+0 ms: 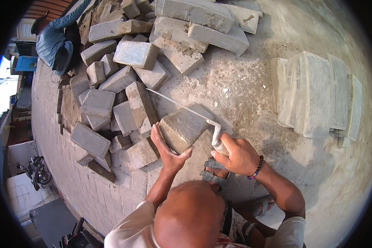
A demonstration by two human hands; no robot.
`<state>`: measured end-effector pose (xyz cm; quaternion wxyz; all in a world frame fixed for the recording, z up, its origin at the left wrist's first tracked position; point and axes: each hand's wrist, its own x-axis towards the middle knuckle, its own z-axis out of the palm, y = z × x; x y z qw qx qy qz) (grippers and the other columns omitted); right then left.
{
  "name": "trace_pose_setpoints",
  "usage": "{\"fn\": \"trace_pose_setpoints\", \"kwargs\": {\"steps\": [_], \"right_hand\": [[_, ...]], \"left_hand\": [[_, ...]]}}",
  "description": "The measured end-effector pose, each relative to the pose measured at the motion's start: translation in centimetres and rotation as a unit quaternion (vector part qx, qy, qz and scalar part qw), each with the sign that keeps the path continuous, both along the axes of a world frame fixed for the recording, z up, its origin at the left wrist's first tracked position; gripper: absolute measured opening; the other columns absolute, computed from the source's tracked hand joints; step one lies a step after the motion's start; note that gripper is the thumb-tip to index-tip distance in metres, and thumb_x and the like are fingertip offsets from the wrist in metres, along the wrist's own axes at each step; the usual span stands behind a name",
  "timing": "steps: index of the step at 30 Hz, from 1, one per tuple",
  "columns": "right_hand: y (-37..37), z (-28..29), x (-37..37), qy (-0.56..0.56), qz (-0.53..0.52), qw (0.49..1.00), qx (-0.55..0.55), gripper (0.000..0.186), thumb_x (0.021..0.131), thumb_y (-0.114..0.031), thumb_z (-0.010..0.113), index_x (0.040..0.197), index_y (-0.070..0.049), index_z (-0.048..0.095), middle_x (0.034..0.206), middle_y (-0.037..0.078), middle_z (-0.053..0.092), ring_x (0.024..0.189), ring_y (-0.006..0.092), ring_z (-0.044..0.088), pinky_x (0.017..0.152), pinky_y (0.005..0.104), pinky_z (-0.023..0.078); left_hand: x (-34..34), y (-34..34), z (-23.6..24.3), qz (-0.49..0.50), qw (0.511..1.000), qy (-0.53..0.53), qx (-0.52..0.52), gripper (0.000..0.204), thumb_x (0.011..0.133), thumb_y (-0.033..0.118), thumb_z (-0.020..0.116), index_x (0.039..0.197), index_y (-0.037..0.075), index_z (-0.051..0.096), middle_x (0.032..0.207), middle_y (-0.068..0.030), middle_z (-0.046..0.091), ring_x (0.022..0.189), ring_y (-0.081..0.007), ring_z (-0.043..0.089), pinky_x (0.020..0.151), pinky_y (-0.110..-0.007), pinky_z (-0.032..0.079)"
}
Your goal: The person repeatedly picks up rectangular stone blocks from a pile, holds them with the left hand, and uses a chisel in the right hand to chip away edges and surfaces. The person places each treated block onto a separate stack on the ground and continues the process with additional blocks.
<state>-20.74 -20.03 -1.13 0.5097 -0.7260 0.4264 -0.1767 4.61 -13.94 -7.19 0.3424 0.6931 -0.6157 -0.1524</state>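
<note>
While right grip (pixel 243 156) holds tool (pixel 216 133), block (pixel 188 124) sits in left grip (pixel 172 159).

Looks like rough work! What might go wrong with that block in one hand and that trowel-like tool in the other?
The trowel-like tool, in the right hand, could slip and nick the bare left hand holding the block. The block might also drop toward the sandalled foot nearby. The loosely heaped blocks alongside could perhaps shift.

Paver block (pixel 184 125) – rough matt conc.; tool blade (pixel 177 105) – dull metal w/ crusty neck (pixel 216 131)
</note>
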Motion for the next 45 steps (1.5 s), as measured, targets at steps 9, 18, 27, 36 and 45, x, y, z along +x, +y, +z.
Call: {"fn": "trace_pose_setpoints", "kwargs": {"steps": [9, 18, 27, 36, 45], "right_hand": [[-1.0, -0.7, 0.2, 0.073, -0.003, 0.995, 0.073, 0.038, 0.087, -0.029, 0.064, 0.104, 0.003, 0.053, 0.076, 0.030, 0.063, 0.078, 0.0497, 0.063, 0.067, 0.0541, 0.049], [-2.0, -1.1, -0.4, 0.152, 0.004, 0.985, 0.077, 0.038, 0.088, -0.028, 0.063, 0.105, 0.005, 0.054, 0.079, 0.029, 0.065, 0.078, 0.0483, 0.064, 0.069, 0.0532, 0.051], [-1.6, 1.5, 0.5, 0.117, 0.036, 0.992, 0.038, 0.035, 0.089, -0.030, 0.062, 0.099, 0.003, 0.053, 0.068, 0.025, 0.064, 0.068, 0.0458, 0.065, 0.061, 0.0528, 0.051], [-0.3, -4.4, 0.4, 0.188, 0.013, 0.980, 0.063, 0.042, 0.089, -0.028, 0.063, 0.110, 0.007, 0.053, 0.077, 0.030, 0.064, 0.073, 0.0478, 0.065, 0.068, 0.0487, 0.052], [0.6, -2.9, 1.1, 0.108, 0.028, 0.994, 0.017, 0.038, 0.090, -0.031, 0.060, 0.103, 0.004, 0.053, 0.073, 0.026, 0.065, 0.071, 0.0450, 0.065, 0.064, 0.0517, 0.052]], "left_hand": [[-0.1, 0.0, -0.2, 0.000, 1.000, 0.012, -0.016, 0.132, 0.058, 0.045, 0.087, 0.153, 0.000, 0.007, 0.150, -0.0245, 0.021, 0.142, -0.0398, 0.020, 0.115, -0.050, 0.023], [-0.2, 0.0, -0.1, -0.003, 1.000, 0.000, -0.019, 0.132, 0.057, 0.036, 0.088, 0.153, 0.001, 0.005, 0.150, -0.0240, 0.017, 0.141, -0.0398, 0.022, 0.114, -0.050, 0.024], [-0.8, 0.0, 0.0, 0.010, 1.000, 0.016, 0.006, 0.133, 0.058, 0.037, 0.087, 0.154, 0.002, 0.001, 0.149, -0.0236, 0.017, 0.140, -0.0388, 0.022, 0.114, -0.050, 0.023], [-1.0, -0.5, -0.4, 0.010, 0.999, 0.031, -0.014, 0.134, 0.058, 0.044, 0.087, 0.153, 0.000, 0.003, 0.148, -0.0238, 0.018, 0.140, -0.0396, 0.021, 0.114, -0.051, 0.023], [-1.2, -0.5, -0.1, 0.007, 0.999, 0.034, -0.004, 0.136, 0.059, 0.048, 0.087, 0.153, -0.001, 0.002, 0.148, -0.0249, 0.017, 0.140, -0.0400, 0.021, 0.114, -0.050, 0.023]]}}
